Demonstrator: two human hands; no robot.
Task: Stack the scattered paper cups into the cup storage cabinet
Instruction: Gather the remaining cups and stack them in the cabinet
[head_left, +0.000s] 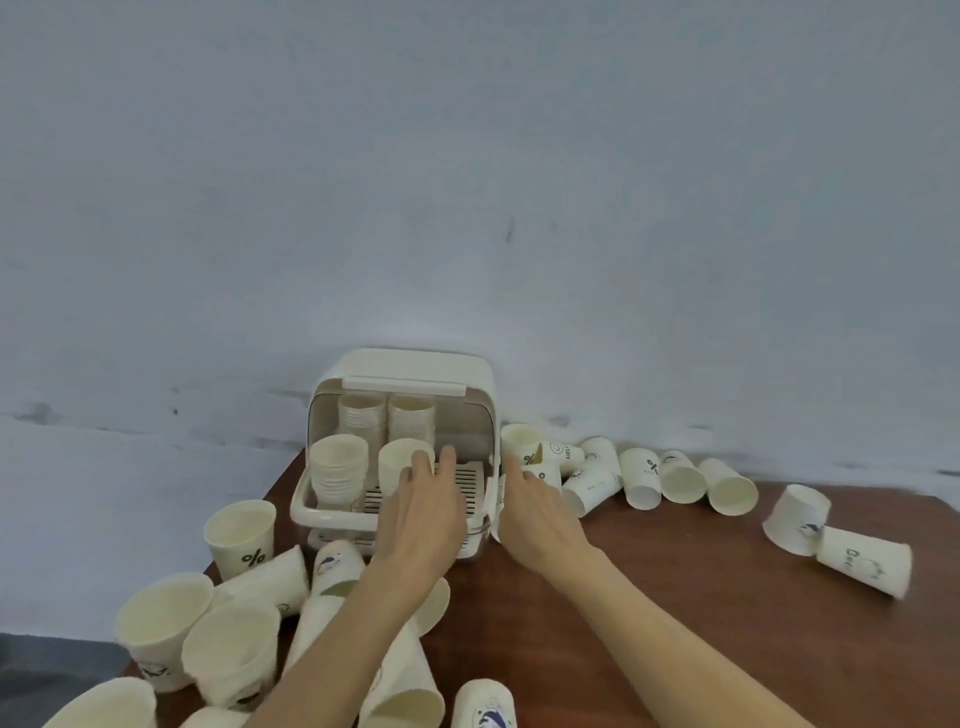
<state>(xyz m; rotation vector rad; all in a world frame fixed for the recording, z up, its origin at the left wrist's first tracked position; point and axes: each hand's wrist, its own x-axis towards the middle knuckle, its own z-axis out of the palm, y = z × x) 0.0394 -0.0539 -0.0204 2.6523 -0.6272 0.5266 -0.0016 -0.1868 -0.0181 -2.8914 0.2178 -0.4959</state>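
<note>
Nearest the lens: two bare forearms reaching forward over a dark reddish-brown table, with paper cups crowding the near-left corner. Cups there lie tipped or stand mouth-up, several overlapping; one upright cup bears a "%" mark. One printed cup stands at the bottom edge between the arms. Left hand reaches into the open front of the cream cup storage cabinet, fingers curled around a single cup standing mouth-up on the slatted tray; thumb side hidden, but fingertips press the cup's right wall, so a grasp. Right hand sits just beside the cabinet's right side, fingers extended and loosely spread, holding nothing; whether it touches the cabinet wall, cannot tell. Inside the cabinet: a nested stack front left, two taller stacks at the back. Cabinet stands against a pale blue-grey wall. Right of the cabinet, a row of toppled cups runs along the wall edge, some touching. Farther right, well apart, a pair of cups lies touching near the table's edge.
</note>
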